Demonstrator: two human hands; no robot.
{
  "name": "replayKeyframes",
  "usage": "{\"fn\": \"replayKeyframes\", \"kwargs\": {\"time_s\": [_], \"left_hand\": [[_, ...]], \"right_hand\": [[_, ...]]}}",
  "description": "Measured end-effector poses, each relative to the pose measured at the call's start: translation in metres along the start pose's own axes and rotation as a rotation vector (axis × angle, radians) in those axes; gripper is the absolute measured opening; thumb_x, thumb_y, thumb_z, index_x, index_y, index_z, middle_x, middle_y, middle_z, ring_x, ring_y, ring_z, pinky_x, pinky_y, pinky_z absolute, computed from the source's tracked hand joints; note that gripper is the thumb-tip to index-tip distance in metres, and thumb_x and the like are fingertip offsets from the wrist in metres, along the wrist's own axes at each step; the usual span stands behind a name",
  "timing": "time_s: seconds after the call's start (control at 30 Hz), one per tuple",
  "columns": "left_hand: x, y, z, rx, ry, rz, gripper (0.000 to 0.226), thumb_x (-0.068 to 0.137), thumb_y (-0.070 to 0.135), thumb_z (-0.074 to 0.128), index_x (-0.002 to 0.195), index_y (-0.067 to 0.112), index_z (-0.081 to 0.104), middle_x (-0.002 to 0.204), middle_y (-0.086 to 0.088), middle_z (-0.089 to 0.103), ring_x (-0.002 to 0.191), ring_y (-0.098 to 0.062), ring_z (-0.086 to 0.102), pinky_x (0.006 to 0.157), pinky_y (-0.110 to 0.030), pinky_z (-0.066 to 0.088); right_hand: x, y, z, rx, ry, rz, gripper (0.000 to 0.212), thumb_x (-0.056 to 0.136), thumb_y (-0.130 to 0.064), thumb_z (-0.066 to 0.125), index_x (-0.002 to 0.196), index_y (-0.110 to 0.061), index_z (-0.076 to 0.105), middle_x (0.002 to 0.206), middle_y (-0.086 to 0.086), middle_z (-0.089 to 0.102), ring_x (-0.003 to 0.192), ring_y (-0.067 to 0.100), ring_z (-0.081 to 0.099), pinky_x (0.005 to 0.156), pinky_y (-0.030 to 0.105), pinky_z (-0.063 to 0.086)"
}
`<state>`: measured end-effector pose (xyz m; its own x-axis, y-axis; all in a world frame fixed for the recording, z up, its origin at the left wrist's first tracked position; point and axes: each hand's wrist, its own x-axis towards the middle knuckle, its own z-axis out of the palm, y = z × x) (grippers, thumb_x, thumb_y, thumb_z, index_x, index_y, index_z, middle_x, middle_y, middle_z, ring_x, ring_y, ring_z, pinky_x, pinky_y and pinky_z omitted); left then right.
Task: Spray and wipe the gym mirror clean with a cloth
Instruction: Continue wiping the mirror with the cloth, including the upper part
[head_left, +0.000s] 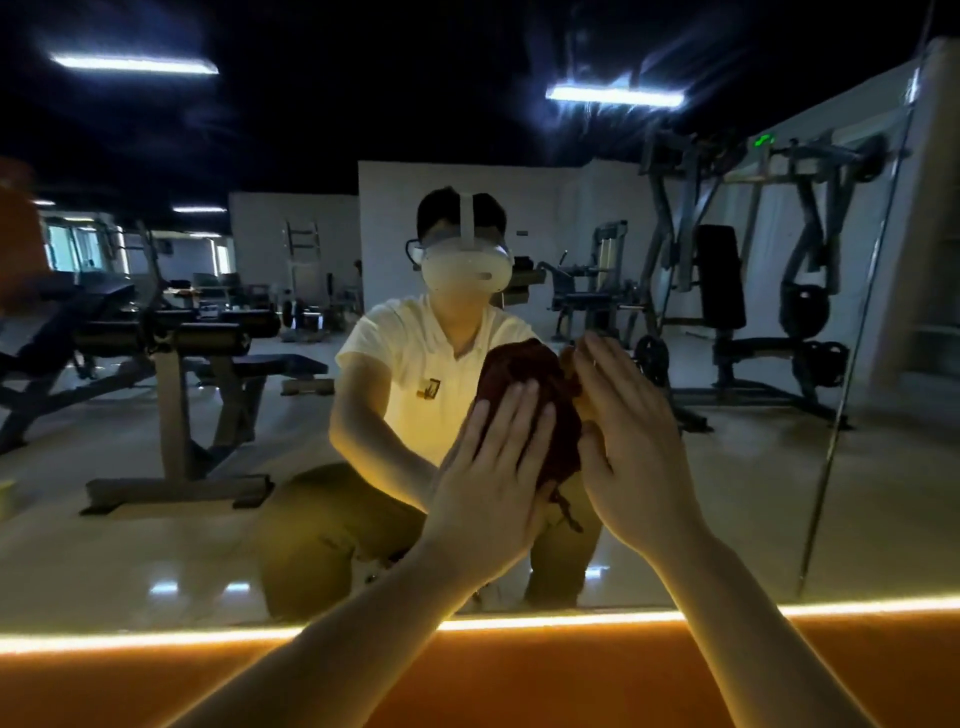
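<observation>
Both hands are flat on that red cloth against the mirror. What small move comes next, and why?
Probably slide the cloth sideways across the mirror: the left hand and right hand press it flat against the glass, and it covers only one patch of a wide pane.

- A padded bench (218, 358) on a metal frame stands at left on a glossy floor (104, 545).
- A plate-loaded machine (753, 291) stands at right.
- Ceiling tube lights (135, 65) glow overhead.
- A glowing light strip (571, 621) runs above an orange wall (519, 686).
</observation>
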<state>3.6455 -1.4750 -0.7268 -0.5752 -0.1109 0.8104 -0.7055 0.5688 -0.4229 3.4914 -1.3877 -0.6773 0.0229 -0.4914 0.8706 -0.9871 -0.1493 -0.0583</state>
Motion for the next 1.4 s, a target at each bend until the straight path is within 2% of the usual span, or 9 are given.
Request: {"fn": "replayKeyframes", "kwargs": {"time_s": [0.13, 0.33, 0.5, 0.6, 0.67, 0.8, 0.97, 1.2, 1.4], "left_hand": [[-0.028, -0.054, -0.013, 0.068, 0.008, 0.072, 0.07, 0.108, 0.045, 0.037, 0.165, 0.008, 0.019, 0.173, -0.019, 0.01, 0.162, -0.03, 0.006, 0.131, -0.049, 0.005], [-0.134, -0.133, -0.03, 0.023, 0.12, -0.379, 0.076, 0.101, 0.042, 0.047, 0.16, -0.002, 0.026, 0.169, -0.03, 0.015, 0.158, -0.045, 0.017, 0.127, -0.063, 0.018], [-0.122, -0.083, -0.014, -0.131, 0.193, -0.647, 0.078, 0.106, 0.046, 0.033, 0.161, -0.007, 0.018, 0.17, -0.031, 0.007, 0.159, -0.045, 0.007, 0.129, -0.059, 0.007], [-0.105, -0.039, 0.003, -0.136, 0.124, -0.563, 0.079, 0.103, 0.042, 0.041, 0.163, -0.003, 0.016, 0.172, -0.027, 0.002, 0.16, -0.042, 0.004, 0.129, -0.058, 0.006], [-0.096, -0.001, 0.016, -0.13, 0.04, -0.406, 0.076, 0.104, 0.042, 0.038, 0.163, 0.001, 0.014, 0.173, -0.024, -0.001, 0.161, -0.038, 0.001, 0.129, -0.059, 0.008], [-0.08, 0.082, 0.042, -0.075, -0.13, -0.046, 0.073, 0.1, 0.042, 0.034, 0.161, 0.005, 0.019, 0.172, -0.022, 0.009, 0.161, -0.033, -0.009, 0.13, -0.051, -0.008], [-0.08, 0.054, 0.037, -0.016, -0.125, 0.07, 0.069, 0.106, 0.044, 0.037, 0.164, 0.011, 0.019, 0.173, -0.014, 0.009, 0.162, -0.026, -0.002, 0.131, -0.046, -0.005], [-0.146, -0.079, 0.008, -0.01, 0.002, -0.083, 0.07, 0.106, 0.048, 0.042, 0.159, 0.005, 0.028, 0.174, -0.019, 0.008, 0.161, -0.035, 0.011, 0.13, -0.056, 0.011], [-0.145, -0.049, 0.019, -0.021, -0.042, -0.188, 0.082, 0.102, 0.049, 0.044, 0.163, 0.002, 0.016, 0.173, -0.022, 0.0, 0.161, -0.039, 0.005, 0.13, -0.057, 0.003]], "right_hand": [[-0.005, -0.006, 0.007, 0.001, 0.026, -0.012, 0.062, 0.1, -0.016, 0.042, 0.161, -0.017, 0.031, 0.173, 0.0, 0.014, 0.16, 0.016, 0.004, 0.129, 0.048, 0.014], [-0.013, -0.017, 0.026, -0.025, 0.094, 0.023, 0.066, 0.1, -0.023, 0.039, 0.164, -0.014, 0.023, 0.173, 0.007, 0.011, 0.16, 0.024, 0.004, 0.127, 0.057, 0.017], [-0.015, -0.017, 0.029, -0.037, 0.103, 0.022, 0.067, 0.099, -0.024, 0.036, 0.164, -0.014, 0.023, 0.173, 0.008, 0.011, 0.16, 0.025, 0.004, 0.127, 0.058, 0.015], [-0.016, -0.017, 0.029, -0.034, 0.103, 0.021, 0.067, 0.1, -0.023, 0.037, 0.164, -0.015, 0.022, 0.173, 0.007, 0.01, 0.161, 0.024, 0.001, 0.129, 0.054, 0.012], [-0.017, -0.015, 0.026, -0.047, 0.087, 0.004, 0.067, 0.1, -0.022, 0.039, 0.164, -0.017, 0.02, 0.174, 0.006, 0.009, 0.161, 0.023, 0.0, 0.129, 0.052, 0.01], [-0.021, 0.001, 0.017, -0.097, 0.028, -0.07, 0.076, 0.095, -0.009, 0.05, 0.164, -0.018, 0.021, 0.174, 0.005, 0.008, 0.161, 0.022, 0.001, 0.129, 0.048, 0.009], [-0.019, 0.014, 0.02, -0.131, 0.038, -0.122, 0.072, 0.095, -0.011, 0.04, 0.164, -0.017, 0.022, 0.173, 0.007, 0.01, 0.16, 0.024, 0.004, 0.129, 0.047, 0.009], [-0.017, 0.013, 0.035, -0.095, 0.162, -0.135, 0.058, 0.104, -0.019, 0.038, 0.161, -0.012, 0.032, 0.171, 0.011, 0.02, 0.159, 0.028, 0.013, 0.128, 0.048, 0.012], [-0.018, 0.009, 0.039, -0.073, 0.173, -0.123, 0.058, 0.102, -0.016, 0.04, 0.159, -0.01, 0.036, 0.169, 0.013, 0.023, 0.159, 0.03, 0.016, 0.127, 0.052, 0.017]]}}
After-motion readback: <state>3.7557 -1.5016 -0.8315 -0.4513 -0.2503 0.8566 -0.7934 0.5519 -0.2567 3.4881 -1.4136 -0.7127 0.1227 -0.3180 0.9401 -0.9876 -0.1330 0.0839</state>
